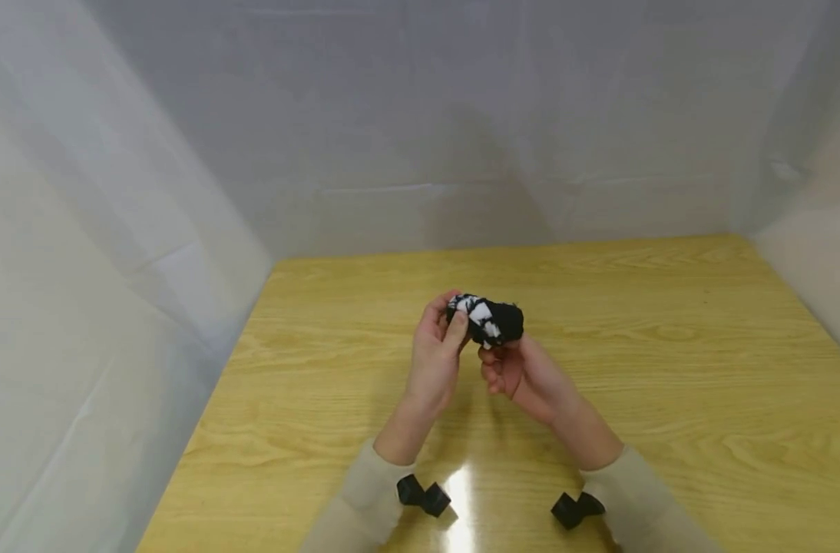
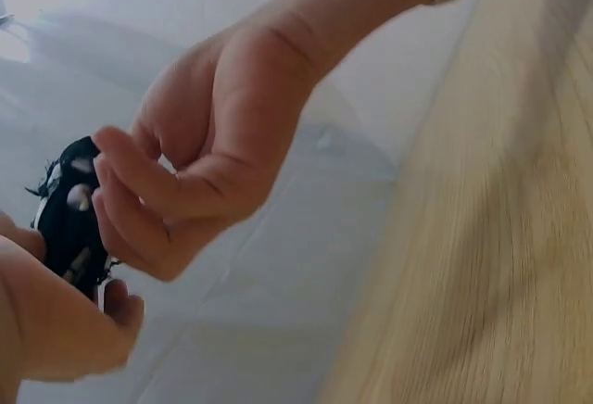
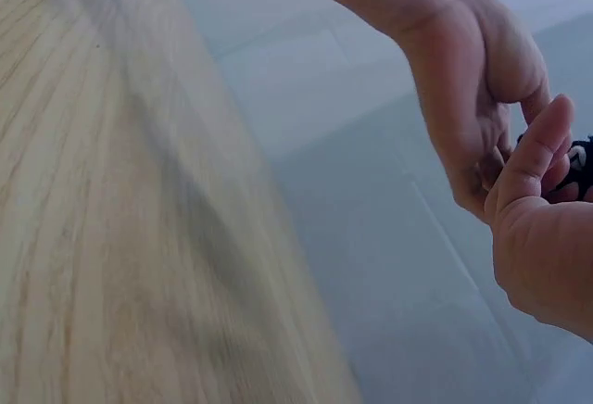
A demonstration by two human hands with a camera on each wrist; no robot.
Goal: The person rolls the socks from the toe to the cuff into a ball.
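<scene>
both hands are raised above the wooden table, meeting over its middle. between them sits a small rolled bundle of black and white fabric, held clear of the table surface.

left hand: fingers and thumb are curled round the left end of the bundle, thumb lying across its near face. in the left wrist view the same hand shows its fingers bent inward, with the dark fabric just behind them.

right hand: it sits under and slightly behind the right end of the bundle, palm turned up, fingertips folded against the underside of the fabric. the right wrist view shows this hand close against the left hand, thumb raised; only a sliver of the fabric shows at the frame edge. the grip is narrow; how firmly the fingers pinch cannot be told.

both forearms wear pale sleeves. a black camera mount sits at the left wrist and another at the right. pale sheeting walls the table on three sides.
</scene>
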